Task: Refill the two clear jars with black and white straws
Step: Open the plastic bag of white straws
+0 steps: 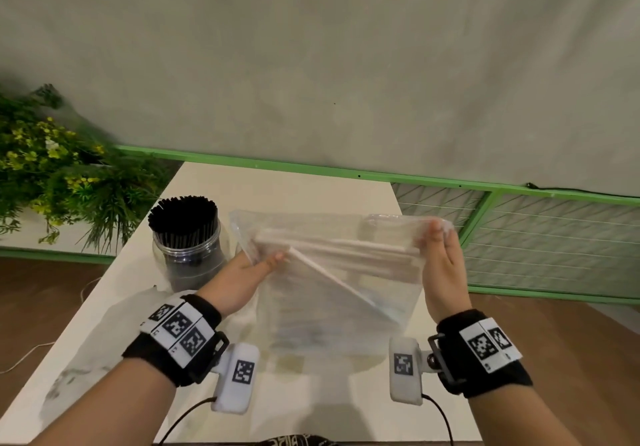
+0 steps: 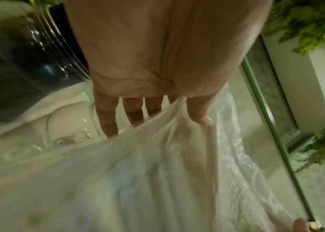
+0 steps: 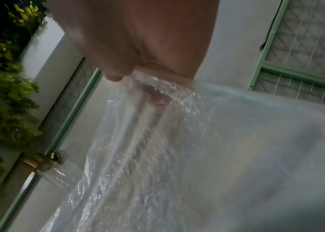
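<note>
A clear plastic bag (image 1: 339, 300) of white straws (image 1: 346, 248) hangs spread between both hands above the table. My left hand (image 1: 266, 258) pinches its left edge, with thumb against forefinger in the left wrist view (image 2: 185, 106). My right hand (image 1: 438, 238) pinches the upper right corner (image 3: 137, 73). One white straw (image 1: 332, 279) lies slanted inside the bag. A clear jar (image 1: 188, 248) packed with black straws (image 1: 183, 217) stands upright just left of my left hand. A second clear jar (image 2: 68, 133) shows under the bag in the left wrist view; the bag hides it in the head view.
The white table (image 1: 294, 182) ends at a grey wall. A leafy plant with yellow flowers (image 1: 52, 175) stands to the left, and a green-framed mesh panel (image 1: 519, 238) to the right. Crumpled clear plastic (image 1: 110, 335) lies on the table by my left wrist.
</note>
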{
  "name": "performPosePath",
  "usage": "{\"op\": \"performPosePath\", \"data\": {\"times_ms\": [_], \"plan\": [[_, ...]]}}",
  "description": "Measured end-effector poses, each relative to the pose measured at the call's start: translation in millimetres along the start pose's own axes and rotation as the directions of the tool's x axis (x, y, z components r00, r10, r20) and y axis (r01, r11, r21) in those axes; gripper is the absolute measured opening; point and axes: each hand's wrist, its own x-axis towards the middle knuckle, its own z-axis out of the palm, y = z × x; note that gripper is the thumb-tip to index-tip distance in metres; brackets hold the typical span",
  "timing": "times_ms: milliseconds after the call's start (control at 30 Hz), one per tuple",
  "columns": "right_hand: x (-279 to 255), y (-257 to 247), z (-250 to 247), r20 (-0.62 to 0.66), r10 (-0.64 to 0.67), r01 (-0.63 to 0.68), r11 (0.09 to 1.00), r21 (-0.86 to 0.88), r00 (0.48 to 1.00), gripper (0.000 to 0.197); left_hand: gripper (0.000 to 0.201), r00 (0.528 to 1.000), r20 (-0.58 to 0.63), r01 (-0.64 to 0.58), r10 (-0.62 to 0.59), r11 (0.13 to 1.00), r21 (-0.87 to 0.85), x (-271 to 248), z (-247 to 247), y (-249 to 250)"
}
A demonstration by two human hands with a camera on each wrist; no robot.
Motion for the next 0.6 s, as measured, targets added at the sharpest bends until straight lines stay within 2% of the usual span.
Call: {"op": "performPosePath", "data": {"times_ms": [100, 200, 233, 367, 533, 600], "plan": [[4, 2, 0, -0.002, 0.021, -0.021, 1.0, 0.007, 1.0, 0.039, 0.075, 0.996, -0.009, 0.087, -0.088, 0.995, -0.037, 1, -9, -8], [9, 0, -4, -0.041, -0.014, 0.014, 1.0, -0.002, 0.999, 0.038, 0.079, 0.998, 0.021, 0.053, -0.051, 0.996, -0.068, -2, -14, -6], [10, -1, -6, -0.047, -0.024, 0.024, 1.0, -0.007, 0.999, 0.037, 0.077, 0.999, 0.024, 0.048, -0.047, 0.996, -0.078, -3, -14, -2], [12, -8, -8, -0.076, -0.042, 0.039, 0.998, -0.042, 0.996, 0.033, 0.037, 0.999, 0.009, 0.032, -0.031, 0.999, -0.037, -4, -13, 13], [12, -28, -13, -0.163, -0.207, 0.195, 0.977, -0.083, 0.965, 0.03, 0.034, 0.997, -0.021, -0.069, 0.068, 0.997, -0.042, -2, -13, 29], [17, -17, -16, -0.123, -0.157, 0.135, 0.976, -0.172, 0.98, 0.029, 0.025, 0.994, -0.08, -0.065, 0.068, 0.997, 0.045, 4, -16, 24]]}}
